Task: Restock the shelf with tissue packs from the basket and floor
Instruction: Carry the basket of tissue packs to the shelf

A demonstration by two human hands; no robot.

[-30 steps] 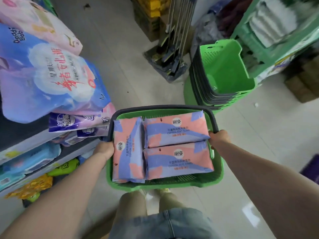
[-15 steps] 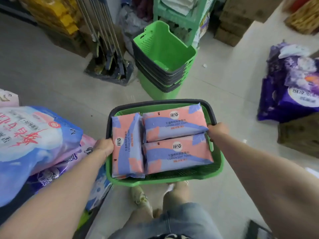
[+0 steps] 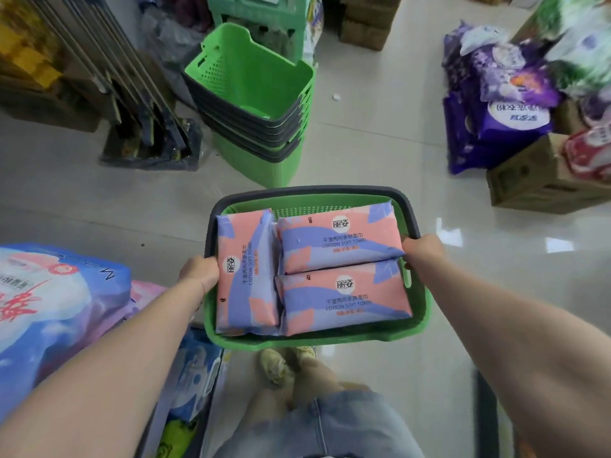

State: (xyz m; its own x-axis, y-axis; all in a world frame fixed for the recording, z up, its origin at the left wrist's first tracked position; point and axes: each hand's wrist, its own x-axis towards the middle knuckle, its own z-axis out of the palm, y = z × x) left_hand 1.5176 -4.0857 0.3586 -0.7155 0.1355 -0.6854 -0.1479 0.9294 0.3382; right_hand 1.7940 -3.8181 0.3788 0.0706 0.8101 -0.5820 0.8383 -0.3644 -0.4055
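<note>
While both my hands are clamped on the basket (image 3: 297,342), the left hand (image 3: 198,276) on its left rim and the right hand (image 3: 425,252) on its right, it hangs level in the air over my feet. The fingertips are hidden under the rim.

Three packs (image 3: 344,299) lie flat inside and fill the floor of it. One runs lengthwise along the left wall, and two are stacked crosswise beside it, all touching.

I judge them light and soft: cotton towels in a glossy film that will dent under the thumb and may slip if pinched at a corner or seam. I would take each across its short width near the middle, thumb on top and fingers beneath. They sit snug, so the one by the left wall looks easiest to lift first from its free near end.

The basket is stiff plastic. One hand could probably hold it by the dark handle while the other picks.

Purple bags (image 3: 496,110) sit on the floor to the right, bulkier and likely needing both hands. A blue bag (image 3: 56,309) lies low on my left. I cannot make out the shelf boards.
</note>
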